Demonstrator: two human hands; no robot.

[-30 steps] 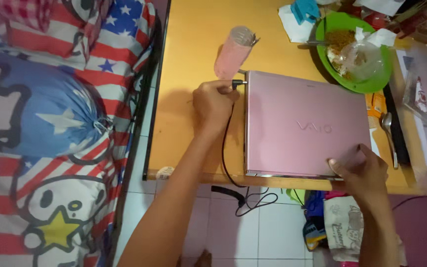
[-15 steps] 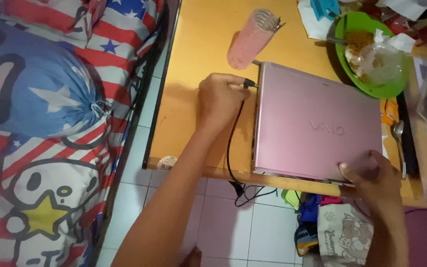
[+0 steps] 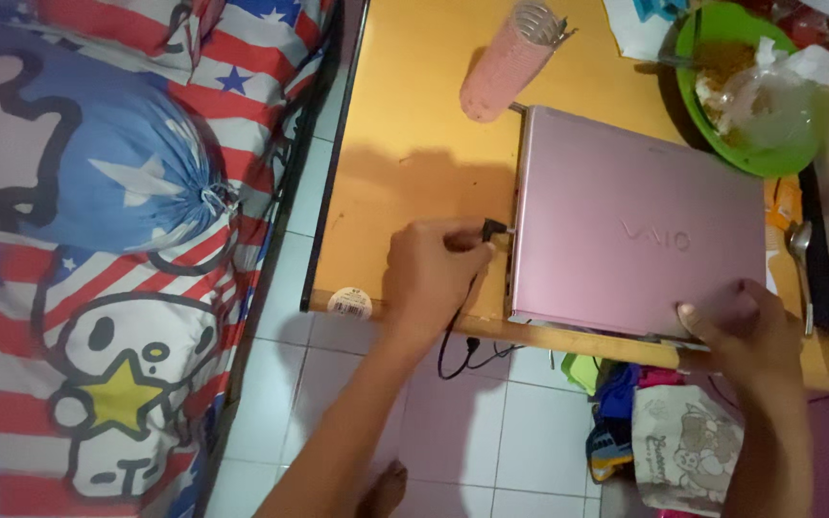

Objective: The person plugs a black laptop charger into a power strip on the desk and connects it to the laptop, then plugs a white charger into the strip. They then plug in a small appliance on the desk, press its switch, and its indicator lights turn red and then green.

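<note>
A closed pink laptop (image 3: 626, 221) lies on an orange wooden table (image 3: 414, 125). My left hand (image 3: 431, 271) grips a black power plug (image 3: 494, 228) just off the laptop's left edge, near the front; its black cable (image 3: 453, 345) drops over the table's front edge to the floor. My right hand (image 3: 741, 331) presses on the laptop's front right corner, fingers over the lid.
A pink cylindrical cup (image 3: 503, 65) lies on its side behind the laptop. A green plate (image 3: 755, 153) with food and a plastic bag stands at the back right, a spoon (image 3: 803, 264) to the right. Bedding with stars and stripes (image 3: 98, 240) fills the left. Bags (image 3: 683, 441) sit on the tiled floor.
My left hand has slid the plug toward me along the laptop's left edge, from the back corner to near the front. My right hand stays on the front right corner.
</note>
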